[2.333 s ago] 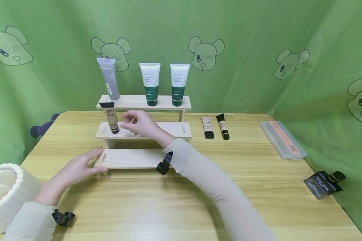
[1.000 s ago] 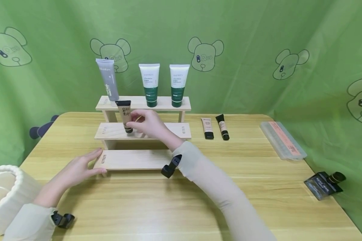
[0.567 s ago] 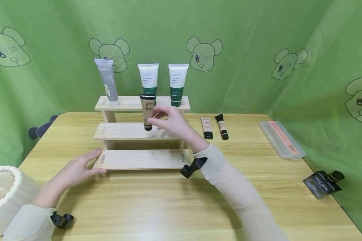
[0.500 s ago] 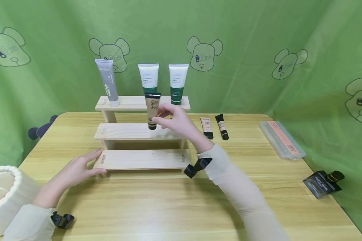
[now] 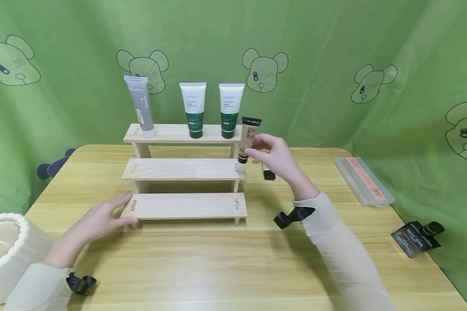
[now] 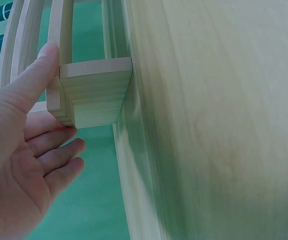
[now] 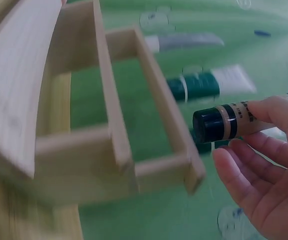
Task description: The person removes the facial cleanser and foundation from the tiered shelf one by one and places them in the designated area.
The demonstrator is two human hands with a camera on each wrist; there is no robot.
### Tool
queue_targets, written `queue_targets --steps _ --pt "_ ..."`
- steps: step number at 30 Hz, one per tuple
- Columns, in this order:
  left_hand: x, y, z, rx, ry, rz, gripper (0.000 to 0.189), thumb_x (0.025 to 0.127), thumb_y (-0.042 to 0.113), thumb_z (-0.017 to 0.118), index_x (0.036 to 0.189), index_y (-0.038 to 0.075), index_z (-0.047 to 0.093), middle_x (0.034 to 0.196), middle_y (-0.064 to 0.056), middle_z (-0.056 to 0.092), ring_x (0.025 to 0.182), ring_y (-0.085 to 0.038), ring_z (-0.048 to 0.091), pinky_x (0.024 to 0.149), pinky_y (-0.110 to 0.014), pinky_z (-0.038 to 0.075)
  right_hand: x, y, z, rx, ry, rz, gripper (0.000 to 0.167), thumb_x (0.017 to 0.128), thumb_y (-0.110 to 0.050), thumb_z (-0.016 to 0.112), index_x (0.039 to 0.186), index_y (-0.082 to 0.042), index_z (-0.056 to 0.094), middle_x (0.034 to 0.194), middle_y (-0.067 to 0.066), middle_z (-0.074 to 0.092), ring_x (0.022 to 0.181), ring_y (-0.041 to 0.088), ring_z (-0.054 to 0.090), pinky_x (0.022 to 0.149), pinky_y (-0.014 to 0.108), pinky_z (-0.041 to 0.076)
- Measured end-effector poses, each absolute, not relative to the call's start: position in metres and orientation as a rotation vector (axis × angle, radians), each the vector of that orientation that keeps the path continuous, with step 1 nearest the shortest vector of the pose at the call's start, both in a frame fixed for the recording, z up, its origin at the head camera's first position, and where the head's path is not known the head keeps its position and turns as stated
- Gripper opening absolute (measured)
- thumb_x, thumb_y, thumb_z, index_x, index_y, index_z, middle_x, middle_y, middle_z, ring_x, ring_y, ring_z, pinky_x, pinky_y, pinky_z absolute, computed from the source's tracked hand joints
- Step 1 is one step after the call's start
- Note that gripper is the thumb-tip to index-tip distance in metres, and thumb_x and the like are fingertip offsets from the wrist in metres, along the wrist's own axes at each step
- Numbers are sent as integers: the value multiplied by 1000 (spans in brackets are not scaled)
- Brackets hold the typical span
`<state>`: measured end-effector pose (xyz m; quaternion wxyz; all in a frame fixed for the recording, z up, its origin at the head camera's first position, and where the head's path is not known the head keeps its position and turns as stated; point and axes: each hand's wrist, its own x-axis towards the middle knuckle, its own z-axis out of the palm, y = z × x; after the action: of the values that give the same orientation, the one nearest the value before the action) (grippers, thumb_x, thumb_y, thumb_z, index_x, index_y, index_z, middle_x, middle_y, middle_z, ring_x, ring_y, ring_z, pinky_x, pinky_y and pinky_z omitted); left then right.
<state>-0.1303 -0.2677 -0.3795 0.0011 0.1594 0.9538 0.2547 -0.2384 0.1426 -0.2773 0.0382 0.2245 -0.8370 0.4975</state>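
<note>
My right hand (image 5: pixel 278 160) pinches a beige cosmetic tube (image 5: pixel 247 137) with black ends, held cap-down in the air by the right end of the wooden three-step rack (image 5: pixel 190 207). In the right wrist view, thumb and fingers close round this tube (image 7: pixel 244 119), its black cap facing the rack. My left hand (image 5: pixel 103 218) grips the left end of the rack's lowest shelf; the left wrist view has the thumb on one side of the board (image 6: pixel 56 95) and fingertips on the other. A grey tube (image 5: pixel 142 106) and two white-and-green tubes (image 5: pixel 195 110) stand on the top shelf.
A small black-capped tube (image 5: pixel 269 173) lies on the table, partly behind my right hand. Rightward are a clear flat case (image 5: pixel 363 181) and a dark square bottle (image 5: pixel 414 239). A white ribbed lampshade-like object (image 5: pixel 27 250) stands at left; a green curtain (image 5: pixel 315 86) hangs behind.
My right hand has taken the beige tube off the left of the middle shelf and carried it rightward past the shelf's right end. My left hand has stayed on the rack.
</note>
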Motion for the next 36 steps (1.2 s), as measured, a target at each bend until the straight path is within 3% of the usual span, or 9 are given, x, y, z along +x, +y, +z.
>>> queue_targets --steps 9,16,26,32,36 --pt "-130 -268 -379 493 2999 797 82 79 44 68 133 -10 37 136 -30 35 120 -49 36 98 -59 29 -255 195 -299 533 -2546 1661 31 88 -8 61 108 14 53 98 23 58 79 16 60 67 31 56" --pt "-130 -268 -379 483 2998 795 81 80 43 68 134 -10 37 136 -30 34 120 -49 35 99 -59 28 -271 236 -324 391 -2545 1776 34 90 -9 59 110 17 48 96 12 56 77 9 60 73 33 55" --pt "-132 -269 -382 474 2996 784 81 80 44 68 135 -9 37 137 -29 34 121 -48 34 100 -58 27 -316 310 -384 327 -2354 2123 33 83 -14 69 105 7 57 93 12 60 79 16 63 68 33 56" --pt "-132 -269 -382 484 3005 778 81 80 43 68 134 -9 38 136 -29 35 120 -49 35 99 -58 28 -300 310 -373 96 -2519 1976 52 89 -15 60 121 20 38 89 2 58 75 9 62 77 32 54" --pt "-132 -269 -381 480 3005 777 81 80 43 68 134 -9 38 136 -29 35 120 -49 35 99 -59 28 -302 318 -378 -29 -2629 1884 50 93 -13 53 128 18 34 84 -2 59 72 7 60 75 29 54"
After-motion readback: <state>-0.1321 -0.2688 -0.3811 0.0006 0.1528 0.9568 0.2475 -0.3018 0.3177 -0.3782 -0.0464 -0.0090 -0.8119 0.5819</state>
